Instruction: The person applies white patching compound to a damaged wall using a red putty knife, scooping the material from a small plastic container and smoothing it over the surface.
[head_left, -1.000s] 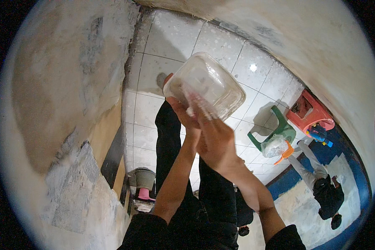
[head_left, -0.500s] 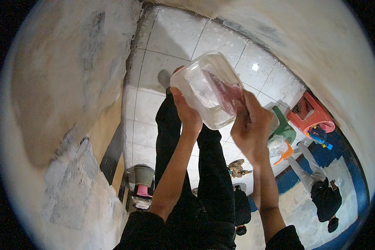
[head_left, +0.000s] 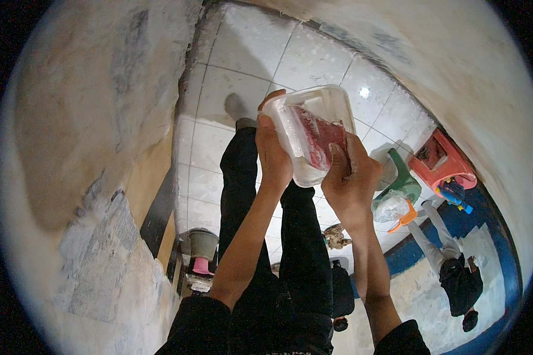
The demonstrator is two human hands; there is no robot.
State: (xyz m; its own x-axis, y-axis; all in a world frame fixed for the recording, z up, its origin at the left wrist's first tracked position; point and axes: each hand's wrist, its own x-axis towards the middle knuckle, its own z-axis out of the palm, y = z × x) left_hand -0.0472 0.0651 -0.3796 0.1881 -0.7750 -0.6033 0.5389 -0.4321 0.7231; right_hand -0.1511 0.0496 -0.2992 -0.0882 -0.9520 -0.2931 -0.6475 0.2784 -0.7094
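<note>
A translucent plastic tub [head_left: 336, 100], rectangular with rounded corners, is clamped along its left side by the left hand [head_left: 273, 152]. Within it, a flat red scraper [head_left: 330, 137] is gripped by the right hand [head_left: 354, 177]. Whitish paste is already streaked across the blade; how much is left in the tub cannot be told. Left of the grip, the wall [head_left: 95, 136] is partly coated smooth beige, while rough, flaky grey patches [head_left: 103, 275] seem not yet covered.
</note>
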